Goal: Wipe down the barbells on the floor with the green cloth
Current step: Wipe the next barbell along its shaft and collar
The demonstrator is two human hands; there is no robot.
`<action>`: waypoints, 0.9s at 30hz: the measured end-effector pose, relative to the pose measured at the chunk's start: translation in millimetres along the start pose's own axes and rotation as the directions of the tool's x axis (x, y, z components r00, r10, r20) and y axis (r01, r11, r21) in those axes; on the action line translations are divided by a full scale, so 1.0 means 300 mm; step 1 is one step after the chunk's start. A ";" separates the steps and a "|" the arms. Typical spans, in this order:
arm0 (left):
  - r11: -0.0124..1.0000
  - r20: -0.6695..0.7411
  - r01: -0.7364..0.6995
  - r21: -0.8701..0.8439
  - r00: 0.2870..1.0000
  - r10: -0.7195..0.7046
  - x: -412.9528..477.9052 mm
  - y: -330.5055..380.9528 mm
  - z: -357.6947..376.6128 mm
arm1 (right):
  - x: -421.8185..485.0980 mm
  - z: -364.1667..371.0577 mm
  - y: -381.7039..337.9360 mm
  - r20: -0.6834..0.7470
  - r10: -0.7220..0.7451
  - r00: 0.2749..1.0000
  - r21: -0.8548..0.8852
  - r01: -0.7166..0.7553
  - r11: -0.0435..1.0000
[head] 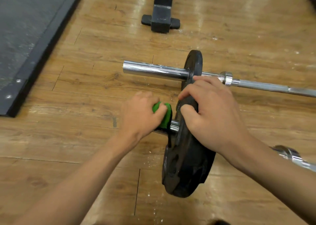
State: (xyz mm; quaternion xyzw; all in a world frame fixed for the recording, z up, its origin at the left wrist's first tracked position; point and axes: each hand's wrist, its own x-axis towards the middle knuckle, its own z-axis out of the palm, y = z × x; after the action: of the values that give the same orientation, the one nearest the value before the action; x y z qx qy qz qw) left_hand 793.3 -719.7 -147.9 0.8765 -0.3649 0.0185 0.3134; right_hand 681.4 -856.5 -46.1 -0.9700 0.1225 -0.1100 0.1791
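Two barbells lie on the wooden floor. The far barbell (153, 70) has a chrome sleeve, a black plate (194, 62) and a shaft running right. On the near barbell, my left hand (140, 113) grips the green cloth (165, 115), wrapped round the sleeve. A short chrome stub of the near sleeve (174, 124) shows between the cloth and the near black plate (186, 170). My right hand (210, 112) grips the top rim of that plate, fingers curled over its edge. The near barbell's collar and shaft (290, 154) emerge past my right forearm.
A black rubber mat (25, 37) with a raised edge covers the floor at the left. A black bench foot (160, 19) stands on the floor beyond the far barbell. White chalk flecks dot the wood near the plates.
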 end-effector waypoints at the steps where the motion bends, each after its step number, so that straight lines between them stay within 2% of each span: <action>1: 1.000 -0.016 0.015 -0.019 1.000 -0.015 0.015 0.003 -0.035 | 0.000 0.001 0.004 -0.014 -0.002 1.000 0.016 0.002 1.000; 4: 0.998 -0.028 0.033 -0.060 0.999 -0.035 0.062 0.050 -0.158 | -0.007 0.002 0.009 -0.046 0.012 0.999 0.163 -0.004 0.987; 7: 0.994 -0.034 -0.041 -0.106 0.999 0.038 0.095 0.157 -0.271 | -0.046 -0.019 0.042 -0.072 -0.015 0.997 0.344 0.039 0.938; 11: 0.969 -0.006 -0.230 -0.089 0.973 0.230 0.132 0.326 -0.343 | -0.171 -0.065 0.177 -0.134 -0.079 0.988 0.238 0.110 0.965; 15: 0.927 0.099 -0.373 0.031 0.924 0.368 0.160 0.481 -0.327 | -0.332 -0.105 0.336 -0.065 -0.005 0.998 0.156 0.015 0.988; 19: 0.851 0.225 -0.498 0.169 0.860 0.458 0.146 0.618 -0.264 | -0.452 -0.129 0.446 -0.069 0.091 0.993 0.117 -0.083 0.990; 22: 0.811 0.353 -0.527 0.255 0.831 0.430 0.111 0.711 -0.177 | -0.513 -0.125 0.499 -0.110 0.182 0.977 0.170 -0.162 0.972; 25: 0.782 0.505 -0.479 0.400 0.827 0.248 0.049 0.767 -0.048 | -0.560 -0.102 0.534 -0.146 0.271 0.951 0.268 -0.225 0.937; 27: 0.737 0.538 -0.458 0.498 0.829 0.151 0.012 0.774 0.038 | -0.588 -0.081 0.544 -0.154 0.322 0.934 0.337 -0.256 0.906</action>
State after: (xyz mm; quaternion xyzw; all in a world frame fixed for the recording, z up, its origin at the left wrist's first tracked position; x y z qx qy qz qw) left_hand 642.5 -853.0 -31.8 0.8330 -0.5455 -0.0223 -0.0895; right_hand 476.0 -963.3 -115.1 -0.8837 0.2645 -0.1998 0.3305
